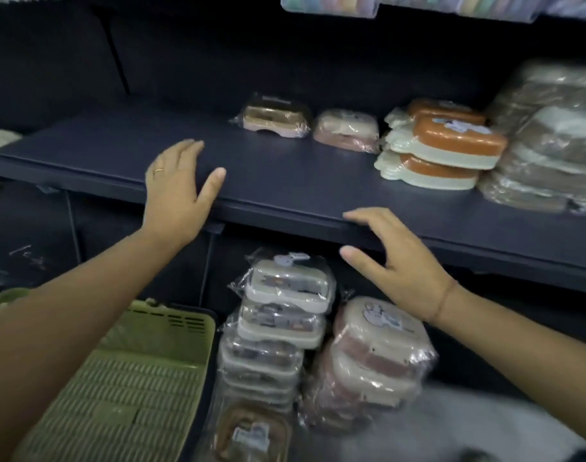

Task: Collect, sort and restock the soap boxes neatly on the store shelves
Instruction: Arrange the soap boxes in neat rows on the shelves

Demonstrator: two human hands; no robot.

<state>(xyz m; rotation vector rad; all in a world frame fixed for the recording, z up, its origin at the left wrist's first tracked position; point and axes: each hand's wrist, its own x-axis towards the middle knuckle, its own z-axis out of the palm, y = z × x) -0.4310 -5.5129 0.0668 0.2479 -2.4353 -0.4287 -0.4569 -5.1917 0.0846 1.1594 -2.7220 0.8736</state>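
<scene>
A dark shelf (278, 181) runs across the view. On it stand a brown wrapped soap box (273, 119), a pink one (346, 130) beside it, and a stack of orange-and-cream boxes (451, 145) to the right. Below the shelf, two stacks of wrapped boxes stand side by side: white ones (281, 315) and pink-and-cream ones (371, 355). A brown box (251, 435) lies at the bottom. My left hand (176, 188) hovers with straight fingers over the shelf's left part, holding nothing. My right hand (395, 261) is spread in front of the shelf's front edge, empty.
Brown and white wrapped boxes (551, 141) are piled at the shelf's far right. A green slatted basket (124, 381) sits at the lower left. Pastel packs (351, 3) hang on the shelf above. The shelf's left half is bare.
</scene>
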